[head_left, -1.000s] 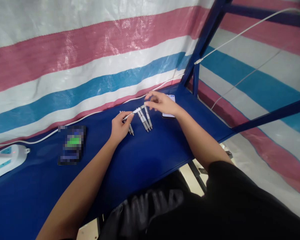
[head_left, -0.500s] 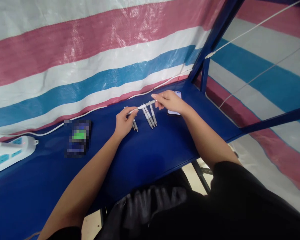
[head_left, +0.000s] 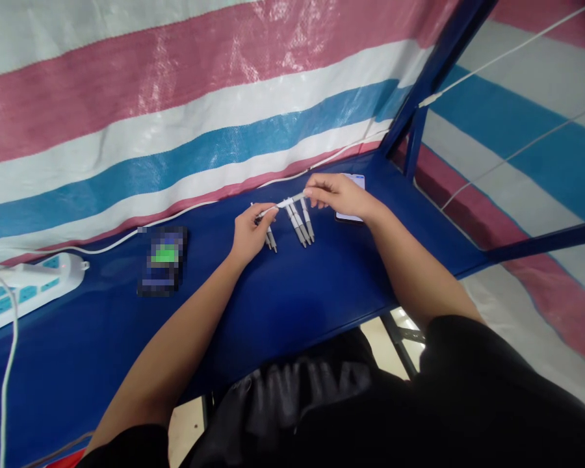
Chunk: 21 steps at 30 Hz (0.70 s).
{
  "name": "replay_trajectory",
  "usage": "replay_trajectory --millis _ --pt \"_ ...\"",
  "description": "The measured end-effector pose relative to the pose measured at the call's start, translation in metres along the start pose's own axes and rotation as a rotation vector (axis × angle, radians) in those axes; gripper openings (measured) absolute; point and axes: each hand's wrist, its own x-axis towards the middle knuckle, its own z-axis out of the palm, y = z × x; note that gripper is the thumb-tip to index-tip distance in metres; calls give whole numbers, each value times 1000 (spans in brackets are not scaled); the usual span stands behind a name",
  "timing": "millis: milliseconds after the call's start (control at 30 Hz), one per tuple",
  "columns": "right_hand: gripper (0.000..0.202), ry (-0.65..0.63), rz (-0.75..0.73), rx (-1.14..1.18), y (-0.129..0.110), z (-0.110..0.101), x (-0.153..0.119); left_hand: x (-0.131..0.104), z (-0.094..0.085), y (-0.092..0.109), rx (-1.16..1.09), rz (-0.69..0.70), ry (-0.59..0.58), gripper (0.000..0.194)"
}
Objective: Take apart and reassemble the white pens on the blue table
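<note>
A: What is filling the view ahead of you?
B: A striped sheet (head_left: 199,97), red, white and blue, is hanging behind your work. The blue tabletop (head_left: 316,286) is spreading out beneath your forearms. A blue post (head_left: 444,62) is slanting upward at your right.

A: What is lying toward your left?
B: A white power strip (head_left: 43,286) is sitting at the far left. A dark device (head_left: 163,260) is resting between it and your left forearm, its screen showing only as coarse blocks.

A: What state is each grip showing?
B: Your left grip (head_left: 249,234) is staying narrow, thumb and fingers pinching the left end of a white-and-grey pen (head_left: 296,197). Your right grip (head_left: 338,193) is also pinching narrowly, at the grey right end. A phone (head_left: 359,184) is lying partly hidden behind that right hand.

A: Where exactly is the pen?
B: It is spanning the gap between your hands, rising slightly toward the right. Several similar pens (head_left: 298,224) are lying side by side just below it, tips pointing toward you; whether it is touching them, you cannot tell. More pens (head_left: 272,242) are showing beside your left hand, which is partly covering them.
</note>
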Motion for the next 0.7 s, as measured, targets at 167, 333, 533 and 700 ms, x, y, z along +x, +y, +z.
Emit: replay_trajectory --millis 167,333,533,700 --pt "69 -11 9 -91 -6 2 -3 -2 0 0 36 20 28 25" --pt "76 -15 48 -31 -4 3 -2 -3 1 3 -22 -34 19 29" --pt "70 -40 59 45 -5 12 0 13 2 2 -214 -136 219 36" --pt "55 -175 -2 14 -26 46 -6 9 9 7 -269 -215 277 56"
